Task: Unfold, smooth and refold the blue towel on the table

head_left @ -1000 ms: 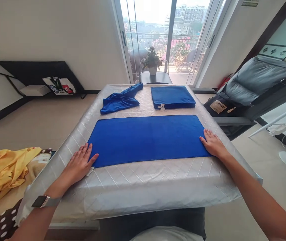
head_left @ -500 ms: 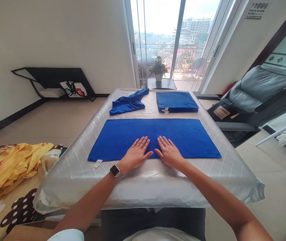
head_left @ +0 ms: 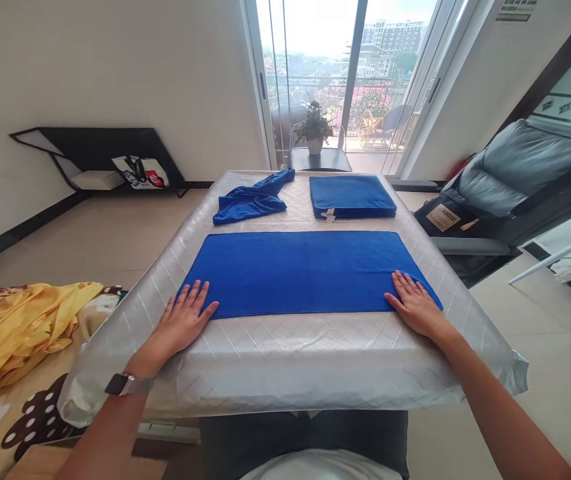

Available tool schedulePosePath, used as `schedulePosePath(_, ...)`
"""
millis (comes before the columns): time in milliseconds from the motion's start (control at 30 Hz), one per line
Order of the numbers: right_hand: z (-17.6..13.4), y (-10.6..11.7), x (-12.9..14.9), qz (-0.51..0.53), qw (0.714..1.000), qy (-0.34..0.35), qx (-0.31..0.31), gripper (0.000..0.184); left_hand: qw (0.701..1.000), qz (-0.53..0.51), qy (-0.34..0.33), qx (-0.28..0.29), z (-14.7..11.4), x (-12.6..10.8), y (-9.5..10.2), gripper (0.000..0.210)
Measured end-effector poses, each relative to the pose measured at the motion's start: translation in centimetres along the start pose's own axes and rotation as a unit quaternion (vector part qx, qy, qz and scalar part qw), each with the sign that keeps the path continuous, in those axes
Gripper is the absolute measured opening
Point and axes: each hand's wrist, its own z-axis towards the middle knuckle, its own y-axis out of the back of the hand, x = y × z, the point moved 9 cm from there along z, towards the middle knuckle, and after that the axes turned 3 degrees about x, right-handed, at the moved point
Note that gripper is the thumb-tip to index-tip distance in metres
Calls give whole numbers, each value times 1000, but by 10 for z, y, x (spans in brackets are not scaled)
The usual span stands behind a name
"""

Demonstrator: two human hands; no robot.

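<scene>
A blue towel lies spread flat across the table, its long side toward me. My left hand rests flat on its near left corner, fingers spread, covering the white tag there. On the near right part of the same towel, my right hand lies palm down with its fingers stretched out. A faint crease runs in the cloth by the right fingertips. Farther back sit a neat stack of folded blue towels with white tags and, left of it, a crumpled blue towel.
A silvery cover drapes the table. At the left are yellow cloth and a black stand by the wall. A potted plant stands on a chair beyond the table, and a grey recliner is at the right.
Both hands have slid apart from the towel's middle, the left one to its left end and the right one to its right end. The view has shifted slightly.
</scene>
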Motion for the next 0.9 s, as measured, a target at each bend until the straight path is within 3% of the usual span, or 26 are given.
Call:
schedulePosePath(67,-7,0,-34,-2,999,-33,-7,79,1000,-6,4,3,-3,22,-9,83)
schedulePosePath(167,-13,-2,-54,2,999,-44,-7,79,1000,-16,-9,-1,-5,29,-14,86)
schedulePosePath(533,-20,-6,-58,6,1000,-26,-10,78,999,-3,-33,-5,-25,22,-10,83)
schedulePosePath(733,-18,1,-53,-6,999,-37,-23,76,999,-1,19,32,-21,22,6,89)
schedulePosePath(833,-6,19,-10,9,999,0,-44,72,1000,-11,7,-19,-3,-15,34,88)
schedulePosePath(900,8,36,40,22,998,43,-50,69,996,-19,-77,-34,16,-73,52,85)
